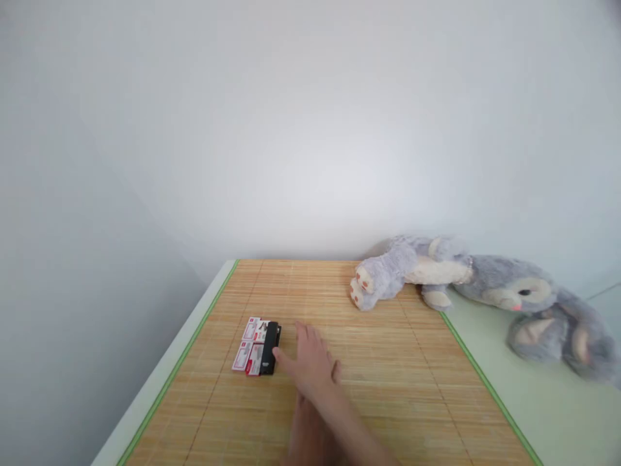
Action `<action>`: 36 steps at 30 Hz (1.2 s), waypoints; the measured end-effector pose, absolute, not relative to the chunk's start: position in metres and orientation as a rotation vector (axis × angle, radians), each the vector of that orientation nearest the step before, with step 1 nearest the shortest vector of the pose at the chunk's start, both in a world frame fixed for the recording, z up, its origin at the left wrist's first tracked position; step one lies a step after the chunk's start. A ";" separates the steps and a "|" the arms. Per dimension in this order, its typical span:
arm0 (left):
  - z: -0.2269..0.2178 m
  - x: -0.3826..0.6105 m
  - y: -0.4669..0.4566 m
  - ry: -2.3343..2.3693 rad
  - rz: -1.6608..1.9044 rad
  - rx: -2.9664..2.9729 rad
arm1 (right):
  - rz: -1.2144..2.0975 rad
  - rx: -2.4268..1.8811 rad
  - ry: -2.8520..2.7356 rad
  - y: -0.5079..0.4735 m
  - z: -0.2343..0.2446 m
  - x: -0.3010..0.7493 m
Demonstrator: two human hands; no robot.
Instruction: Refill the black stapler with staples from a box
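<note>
Nearest the camera, the person's right forearm (352, 417) slanted in from the lower right, crossing over the left forearm (308, 437). Its right hand (310, 359) was palm down, thumb spread wide from loosely parted fingers, with nothing visibly gripped. Beneath, the left hand (336, 371) showed little but a digit at the right; how its fingers stood, I could not tell. Just left of the right thumb's tip lay a black oblong object (270, 349), long axis running mostly away from the camera; whether thumb and object touched was unclear. The right hand was the nearer one. Red-and-white packs (255, 360) lay along the object's left side on a bamboo mat (378, 401). Farther right, a grey plush toy (485, 275) stretched past the mat's green edging.
</note>
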State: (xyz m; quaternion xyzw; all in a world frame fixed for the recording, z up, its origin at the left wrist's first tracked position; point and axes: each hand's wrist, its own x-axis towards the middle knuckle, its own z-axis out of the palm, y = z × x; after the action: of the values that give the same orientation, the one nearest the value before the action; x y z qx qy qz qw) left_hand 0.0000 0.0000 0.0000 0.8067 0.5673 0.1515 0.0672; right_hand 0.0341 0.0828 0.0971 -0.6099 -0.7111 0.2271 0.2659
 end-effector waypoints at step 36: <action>0.047 -0.007 0.024 2.085 0.604 2.197 | 0.847 -1.254 -2.287 0.147 0.172 0.191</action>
State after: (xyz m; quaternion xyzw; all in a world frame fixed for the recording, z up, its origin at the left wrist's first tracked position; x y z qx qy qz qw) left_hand -0.0069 0.0242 0.0472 0.7111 0.6748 0.1956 0.0264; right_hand 0.1906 0.1469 0.1715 -0.4483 -0.8174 0.3027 0.1983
